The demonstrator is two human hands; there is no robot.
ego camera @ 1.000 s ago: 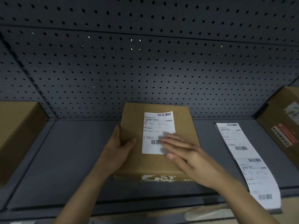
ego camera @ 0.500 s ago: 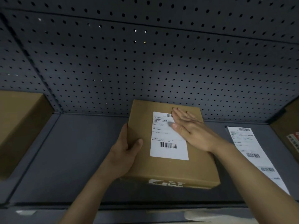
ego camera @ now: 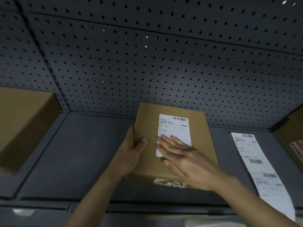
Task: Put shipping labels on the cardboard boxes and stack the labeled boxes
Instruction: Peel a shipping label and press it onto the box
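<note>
A flat brown cardboard box (ego camera: 201, 138) lies on the dark grey shelf (ego camera: 91, 154) in the middle. A white shipping label (ego camera: 175, 126) with barcodes sits on its top face. My left hand (ego camera: 131, 151) grips the box's left edge, thumb on top. My right hand (ego camera: 183, 158) lies flat with straight fingers across the lower part of the label, pressing it down. A long strip of white labels (ego camera: 255, 163) lies on the shelf to the right of the box.
A large cardboard box (ego camera: 23, 125) stands at the left end of the shelf. Another box (ego camera: 291, 136) with a red sticker stands at the far right. A perforated metal back panel (ego camera: 147, 71) rises behind the shelf. Bare shelf lies between the left box and the middle box.
My right hand has slid from the label's top right corner down to its lower part. My left hand keeps its grip on the box's left edge.
</note>
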